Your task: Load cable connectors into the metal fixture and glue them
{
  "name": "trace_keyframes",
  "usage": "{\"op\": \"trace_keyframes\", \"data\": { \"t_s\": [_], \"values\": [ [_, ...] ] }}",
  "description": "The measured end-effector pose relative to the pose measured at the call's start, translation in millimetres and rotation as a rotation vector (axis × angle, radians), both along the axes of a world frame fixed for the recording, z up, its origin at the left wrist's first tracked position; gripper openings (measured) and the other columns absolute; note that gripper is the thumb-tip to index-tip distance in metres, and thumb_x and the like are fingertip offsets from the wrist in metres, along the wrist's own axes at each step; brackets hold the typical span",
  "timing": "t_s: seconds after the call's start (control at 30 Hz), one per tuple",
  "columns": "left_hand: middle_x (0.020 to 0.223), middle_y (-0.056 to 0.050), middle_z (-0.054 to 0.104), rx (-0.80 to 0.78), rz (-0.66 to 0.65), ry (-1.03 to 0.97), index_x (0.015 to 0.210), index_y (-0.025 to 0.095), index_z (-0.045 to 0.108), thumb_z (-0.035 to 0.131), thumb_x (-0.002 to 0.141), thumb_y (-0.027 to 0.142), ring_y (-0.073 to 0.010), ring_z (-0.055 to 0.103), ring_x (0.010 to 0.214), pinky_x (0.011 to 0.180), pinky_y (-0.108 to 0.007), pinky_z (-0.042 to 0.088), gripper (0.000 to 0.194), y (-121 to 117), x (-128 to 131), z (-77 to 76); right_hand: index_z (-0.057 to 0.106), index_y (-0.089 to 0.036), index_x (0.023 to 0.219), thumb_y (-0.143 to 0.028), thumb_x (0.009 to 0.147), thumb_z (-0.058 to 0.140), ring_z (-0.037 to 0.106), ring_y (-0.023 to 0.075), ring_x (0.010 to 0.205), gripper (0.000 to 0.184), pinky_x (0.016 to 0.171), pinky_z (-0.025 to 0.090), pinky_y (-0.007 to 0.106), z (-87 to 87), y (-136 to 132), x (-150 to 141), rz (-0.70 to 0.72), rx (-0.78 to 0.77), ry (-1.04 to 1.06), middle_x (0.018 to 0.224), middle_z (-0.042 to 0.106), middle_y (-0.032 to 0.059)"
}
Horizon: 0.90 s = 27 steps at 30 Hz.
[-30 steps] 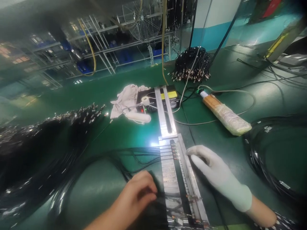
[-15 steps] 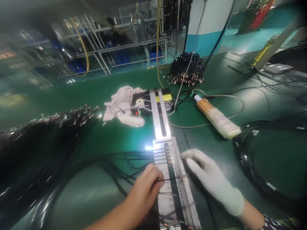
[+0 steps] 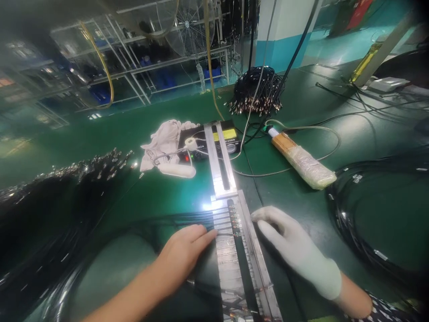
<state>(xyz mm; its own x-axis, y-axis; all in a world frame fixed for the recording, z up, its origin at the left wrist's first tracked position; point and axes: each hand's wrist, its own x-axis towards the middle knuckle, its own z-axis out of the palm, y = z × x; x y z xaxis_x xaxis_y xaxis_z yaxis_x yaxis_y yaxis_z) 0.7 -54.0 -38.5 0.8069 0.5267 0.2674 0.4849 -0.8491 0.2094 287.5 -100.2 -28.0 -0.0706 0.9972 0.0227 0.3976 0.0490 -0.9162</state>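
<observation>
My bare left hand [image 3: 187,246] is closed at the left edge of a slotted metal fixture [image 3: 229,268]. Its thumb and fingers pinch a thin black cable [image 3: 226,234], which lies across the slots below a row of several similar cables. Their stripped ends [image 3: 234,217] reach over the dark channel. Past the fixture's right rail, my white-gloved right hand [image 3: 296,243] rests with curved fingers and thumb apart, the fingertips at the rail. It holds nothing that I can see. More cables [image 3: 234,293] lie across the fixture's near end.
A bright lamp [image 3: 208,206] shines at the fixture's upper left. Behind stand a black control box [image 3: 197,154] and a white cloth [image 3: 164,143]. A plastic-wrapped handle [image 3: 304,165] lies at right. Cable bundles [image 3: 50,223] flank both sides, with another coil [image 3: 256,91] behind.
My left hand has moved up and left along the fixture, bringing the cable up beside the row of others. The right hand has stayed at the rail. The view has shifted slightly.
</observation>
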Motion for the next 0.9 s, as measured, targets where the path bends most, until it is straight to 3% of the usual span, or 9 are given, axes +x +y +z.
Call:
{"op": "trace_keyframes", "data": {
  "t_s": [0.2, 0.33, 0.43, 0.57, 0.63, 0.7, 0.8, 0.9],
  "values": [
    [0.078, -0.004, 0.063, 0.167, 0.015, 0.092, 0.122, 0.013, 0.058, 0.029, 0.098, 0.005, -0.0162, 0.06, 0.065, 0.06, -0.027, 0.051, 0.039, -4, 7, 11.2, 0.066, -0.023, 0.093, -0.033, 0.098, 0.046, 0.064, 0.0226, 0.096, 0.023, 0.088, 0.053, 0.038, 0.4, 1, 0, -0.007, 0.027, -0.01, 0.098, 0.069, 0.0048],
    [0.082, -0.005, 0.065, 0.086, -0.039, 0.058, 0.121, 0.014, 0.058, 0.027, 0.101, 0.008, -0.0154, 0.062, 0.068, 0.062, -0.025, 0.052, 0.038, 1, 10, 15.3, 0.067, -0.024, 0.094, -0.03, 0.098, 0.046, 0.065, 0.0219, 0.096, 0.022, 0.088, 0.055, 0.038, -3.5, 0, -1, -0.008, 0.044, -0.051, 0.099, 0.069, 0.0043],
    [0.081, -0.004, 0.065, 0.016, -0.051, 0.04, 0.119, 0.014, 0.059, 0.028, 0.101, 0.01, -0.0154, 0.06, 0.067, 0.061, -0.025, 0.051, 0.036, 5, 10, 15.4, 0.068, -0.025, 0.1, -0.024, 0.097, 0.045, 0.064, 0.0228, 0.107, 0.023, 0.094, 0.054, 0.04, -8.8, -3, -1, -0.016, 0.15, -0.153, 0.111, 0.068, 0.0058],
    [0.094, -0.007, 0.065, 0.008, -0.01, 0.009, 0.117, 0.016, 0.062, 0.033, 0.101, 0.01, -0.0165, 0.06, 0.08, 0.071, -0.026, 0.05, 0.033, -3, 9, 7.6, 0.069, -0.027, 0.106, -0.015, 0.095, 0.041, 0.058, 0.0247, 0.122, 0.033, 0.099, 0.054, 0.044, -14.3, -6, -1, 0.02, 0.271, -0.295, 0.131, 0.061, 0.007],
    [0.107, -0.009, 0.063, 0.11, 0.099, -0.006, 0.121, 0.02, 0.062, 0.032, 0.101, 0.008, -0.0205, 0.058, 0.096, 0.084, -0.033, 0.046, 0.038, -14, 8, -1.8, 0.068, -0.027, 0.107, -0.015, 0.094, 0.042, 0.059, 0.025, 0.121, 0.032, 0.097, 0.056, 0.044, -15.0, -6, -1, 0.034, 0.281, -0.321, 0.13, 0.062, 0.0071],
    [0.106, -0.008, 0.061, 0.163, 0.2, 0.027, 0.13, 0.024, 0.059, 0.03, 0.099, 0.004, -0.0222, 0.054, 0.097, 0.088, -0.038, 0.041, 0.047, -26, 6, -12.5, 0.068, -0.027, 0.107, -0.016, 0.095, 0.042, 0.06, 0.0247, 0.119, 0.031, 0.097, 0.056, 0.043, -14.6, -3, -1, 0.041, 0.276, -0.324, 0.128, 0.063, 0.007],
    [0.093, -0.005, 0.06, 0.067, 0.227, 0.083, 0.142, 0.024, 0.049, 0.027, 0.096, 0.001, -0.0196, 0.051, 0.082, 0.078, -0.034, 0.038, 0.055, -36, 4, -21.3, 0.069, -0.026, 0.103, -0.018, 0.096, 0.041, 0.061, 0.0249, 0.118, 0.029, 0.098, 0.055, 0.044, -13.0, 0, -3, 0.044, 0.245, -0.329, 0.125, 0.064, 0.0071],
    [0.095, -0.005, 0.061, -0.059, 0.2, 0.03, 0.142, 0.023, 0.047, 0.03, 0.1, 0.008, -0.0197, 0.053, 0.082, 0.075, -0.032, 0.039, 0.048, -37, 2, -11.8, 0.069, -0.025, 0.101, -0.021, 0.097, 0.041, 0.061, 0.0256, 0.116, 0.028, 0.097, 0.055, 0.047, -11.9, -2, -4, 0.039, 0.208, -0.347, 0.125, 0.065, 0.0071]
  ]
}}
